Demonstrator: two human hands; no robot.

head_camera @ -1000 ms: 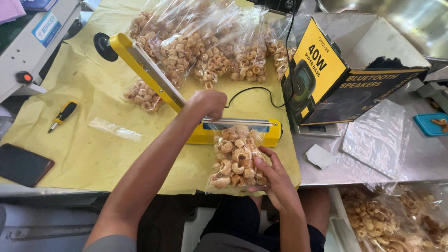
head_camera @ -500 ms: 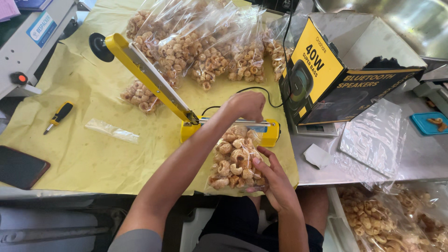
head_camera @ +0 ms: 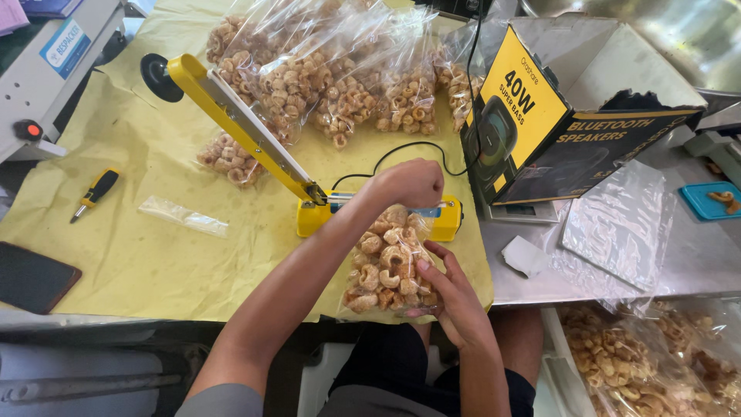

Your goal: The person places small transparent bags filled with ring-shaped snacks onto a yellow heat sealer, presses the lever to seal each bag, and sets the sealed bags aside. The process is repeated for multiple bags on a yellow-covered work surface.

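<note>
So, starting at nine o'clock, your flat black phone (head_camera: 32, 276) lies at the edge of the yellow paper table cover (head_camera: 139, 255), and the small black-and-yellow screwdriver (head_camera: 93, 193) rests just above it, both well apart from your hands. Toward the centre, an empty clear plastic bag (head_camera: 184, 215) lies flat within easy reach. The yellow heat sealer (head_camera: 309, 202) has its long arm (head_camera: 239, 127) raised toward ten o'clock, leaving the sealing bar open. At twelve o'clock the filled clear bags of puffed ring snacks (head_camera: 332, 77) are heaped behind the sealer, away from the bar. Your left hand (head_camera: 407, 184) is closed in a fist over the neck of the clear bag of ring snacks (head_camera: 386, 266), pinching its mouth on the sealer's base. Your right hand (head_camera: 451, 297), at five o'clock, cups the bag's lower side with fingers spread, steadying its weight. At three o'clock stands a yellow-and-black cardboard box (head_camera: 540, 131) beside loose plastic sheets (head_camera: 617, 224).
</note>
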